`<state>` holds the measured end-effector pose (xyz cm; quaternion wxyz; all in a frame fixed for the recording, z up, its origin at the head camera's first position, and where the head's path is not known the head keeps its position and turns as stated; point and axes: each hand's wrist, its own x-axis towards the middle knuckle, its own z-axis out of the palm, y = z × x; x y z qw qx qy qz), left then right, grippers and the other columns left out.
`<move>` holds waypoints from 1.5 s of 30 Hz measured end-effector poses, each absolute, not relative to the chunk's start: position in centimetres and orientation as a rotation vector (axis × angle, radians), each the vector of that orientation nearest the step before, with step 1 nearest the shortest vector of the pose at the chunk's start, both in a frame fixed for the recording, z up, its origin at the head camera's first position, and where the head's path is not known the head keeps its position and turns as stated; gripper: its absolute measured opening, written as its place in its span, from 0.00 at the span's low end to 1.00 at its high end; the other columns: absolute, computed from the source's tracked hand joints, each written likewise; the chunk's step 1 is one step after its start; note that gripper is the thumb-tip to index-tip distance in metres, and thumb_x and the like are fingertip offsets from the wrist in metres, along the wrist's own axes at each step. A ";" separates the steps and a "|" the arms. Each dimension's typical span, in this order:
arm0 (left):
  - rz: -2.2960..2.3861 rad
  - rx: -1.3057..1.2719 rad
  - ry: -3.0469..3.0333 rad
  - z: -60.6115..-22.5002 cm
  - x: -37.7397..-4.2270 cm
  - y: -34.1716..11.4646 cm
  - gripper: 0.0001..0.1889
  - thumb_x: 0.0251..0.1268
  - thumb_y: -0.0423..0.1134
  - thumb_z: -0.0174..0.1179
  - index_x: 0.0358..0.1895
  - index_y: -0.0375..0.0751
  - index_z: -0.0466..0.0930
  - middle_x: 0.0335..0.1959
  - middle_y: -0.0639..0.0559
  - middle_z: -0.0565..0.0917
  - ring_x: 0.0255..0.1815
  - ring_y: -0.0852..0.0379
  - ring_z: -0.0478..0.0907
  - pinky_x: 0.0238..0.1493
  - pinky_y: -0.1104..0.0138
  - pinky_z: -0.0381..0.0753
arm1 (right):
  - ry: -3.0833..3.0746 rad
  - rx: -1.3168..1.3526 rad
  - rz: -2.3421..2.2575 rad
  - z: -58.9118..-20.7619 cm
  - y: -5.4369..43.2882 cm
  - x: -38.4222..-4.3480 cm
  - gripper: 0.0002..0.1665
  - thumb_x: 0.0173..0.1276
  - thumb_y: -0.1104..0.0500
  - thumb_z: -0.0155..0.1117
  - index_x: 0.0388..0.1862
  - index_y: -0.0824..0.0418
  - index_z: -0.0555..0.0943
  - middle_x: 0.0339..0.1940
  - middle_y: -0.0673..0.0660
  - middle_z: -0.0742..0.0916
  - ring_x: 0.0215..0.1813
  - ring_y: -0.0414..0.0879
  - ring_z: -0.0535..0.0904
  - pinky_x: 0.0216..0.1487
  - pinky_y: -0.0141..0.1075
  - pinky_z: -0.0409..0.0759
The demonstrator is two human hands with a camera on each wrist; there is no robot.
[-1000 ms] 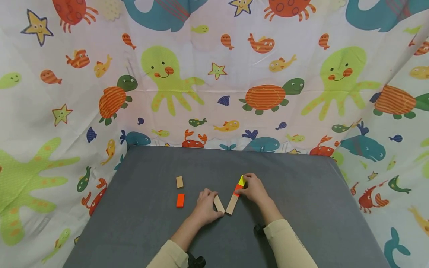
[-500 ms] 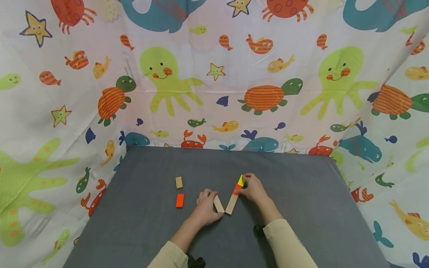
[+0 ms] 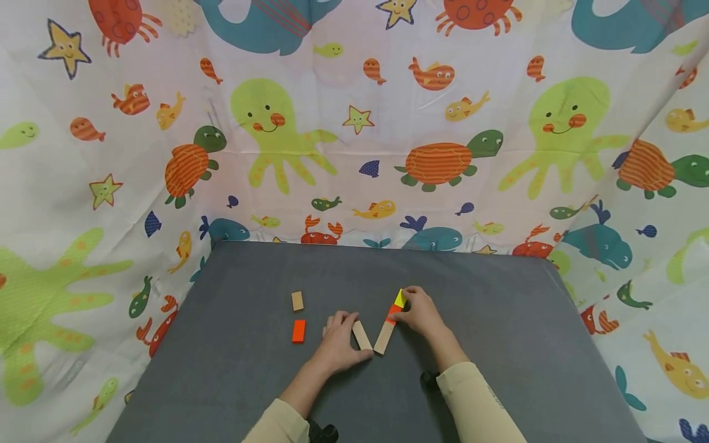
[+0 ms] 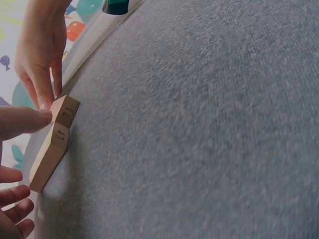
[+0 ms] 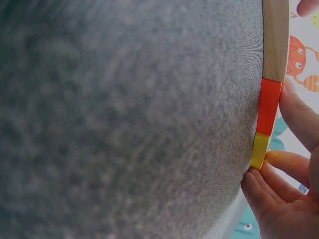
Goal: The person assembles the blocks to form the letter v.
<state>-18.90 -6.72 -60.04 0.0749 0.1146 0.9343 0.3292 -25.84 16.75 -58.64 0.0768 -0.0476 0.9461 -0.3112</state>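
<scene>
In the head view my left hand holds a plain wooden block by its ends, thumb at the near end and fingertips by the far one. Close beside it lies another wooden block, slanting the other way, so the two form a V with near ends almost meeting. An orange block and a yellow block continue that right arm in line. My right hand spans these two: in the right wrist view the thumb touches the orange block's side and fingertips pinch the yellow block's end.
To the left on the grey table lie a small wooden block and a loose orange block. Behind the table hangs a curtain printed with sea animals. Numbers are marked on the wooden blocks' ends in the left wrist view.
</scene>
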 end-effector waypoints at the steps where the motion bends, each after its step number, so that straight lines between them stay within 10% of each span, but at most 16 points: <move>1: 0.990 0.344 2.811 -60.1 -18.9 -6.8 0.49 0.50 0.59 0.75 0.74 0.41 0.67 0.66 0.43 0.68 0.64 0.43 0.64 0.62 0.44 0.67 | 2.831 -0.142 -0.939 -58.6 16.8 -25.8 0.51 0.57 0.50 0.81 0.72 0.71 0.69 0.71 0.67 0.73 0.69 0.64 0.71 0.69 0.56 0.70; 45: 1.006 0.157 3.003 -59.9 -19.9 -17.7 0.30 0.55 0.40 0.68 0.64 0.37 0.77 0.61 0.40 0.76 0.63 0.40 0.68 0.60 0.49 0.72 | 2.840 -0.159 -0.961 -59.3 17.1 -25.6 0.49 0.58 0.50 0.79 0.73 0.68 0.70 0.73 0.65 0.71 0.71 0.64 0.70 0.69 0.55 0.70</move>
